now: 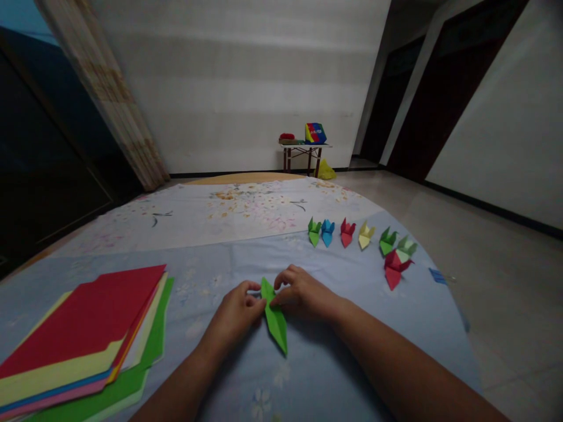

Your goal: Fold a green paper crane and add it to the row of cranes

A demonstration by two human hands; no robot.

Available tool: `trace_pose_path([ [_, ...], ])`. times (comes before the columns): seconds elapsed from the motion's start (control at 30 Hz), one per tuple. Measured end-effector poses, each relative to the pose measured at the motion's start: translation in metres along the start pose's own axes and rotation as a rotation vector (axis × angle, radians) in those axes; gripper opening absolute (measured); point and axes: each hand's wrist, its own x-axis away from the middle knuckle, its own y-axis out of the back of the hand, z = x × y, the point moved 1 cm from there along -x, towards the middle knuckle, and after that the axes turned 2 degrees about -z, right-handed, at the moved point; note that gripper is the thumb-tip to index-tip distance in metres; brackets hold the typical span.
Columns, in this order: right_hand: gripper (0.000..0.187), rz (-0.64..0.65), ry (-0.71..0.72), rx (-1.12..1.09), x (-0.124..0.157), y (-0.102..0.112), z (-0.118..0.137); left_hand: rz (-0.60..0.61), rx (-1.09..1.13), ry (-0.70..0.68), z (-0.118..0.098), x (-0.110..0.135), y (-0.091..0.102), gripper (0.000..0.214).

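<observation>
A narrow, pointed piece of folded green paper (276,323) lies between my hands, its long tip towards me. My left hand (240,310) pinches its left edge between thumb and fingers. From the other side, my right hand (303,293) grips the upper part, thumb and index finger curled against the paper. The fingertips of both hands nearly meet over the fold. Beyond my right hand stand several small folded paper figures, among them a blue one (327,232), a yellow one (365,235) and a larger red one (394,269).
A stack of coloured paper sheets (88,316), red on top, lies at the left. Flowered cloths cover the round table (211,258). A blue clip-like item (437,276) is at the right edge. By the far wall, a small table (303,146) carries a colourful bag (315,133).
</observation>
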Motion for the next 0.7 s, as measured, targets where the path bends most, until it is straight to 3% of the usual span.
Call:
trace_pose_path([
  [0.13,0.021,0.069,-0.028,0.006,0.0007,0.0007,0.0018,-0.054,-0.491,-0.269,-0.0043,0.0063,0.0027,0.025],
  [0.3,0.024,0.097,-0.016,-0.008,0.0004,0.0032,0.0034,-0.013,-0.671,-0.488,-0.0038,0.0063,0.0022,0.02],
  [0.7,0.015,0.163,-0.024,-0.078,0.0001,0.0059,-0.0016,0.079,-0.758,-0.559,0.0027,0.0002,0.0086,0.021],
])
